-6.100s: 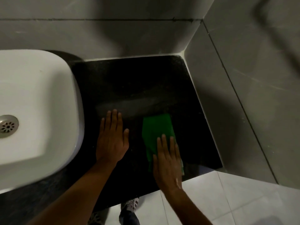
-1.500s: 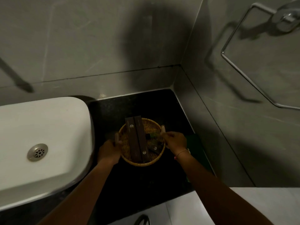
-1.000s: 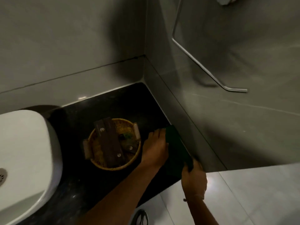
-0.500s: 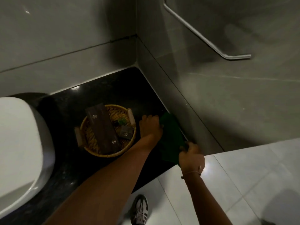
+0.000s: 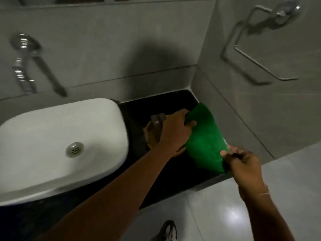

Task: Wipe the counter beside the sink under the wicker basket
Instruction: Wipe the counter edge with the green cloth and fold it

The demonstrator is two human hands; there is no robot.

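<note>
White sink (image 5: 52,141) sits left on the black counter (image 5: 173,185), wicker basket (image 5: 152,136) just beside it and mostly hidden behind left hand (image 5: 175,133), which grips the green cloth (image 5: 205,140) at its far edge while right hand (image 5: 243,162) pinches the near corner.

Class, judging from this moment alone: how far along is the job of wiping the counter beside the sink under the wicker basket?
Done, apparently: the wicker basket sits on the black counter beside the sink. In hand: the left hand and right hand each grip an end of the green cloth. Left: probably only putting the cloth away; whether the counter is clean cannot be seen.
</note>
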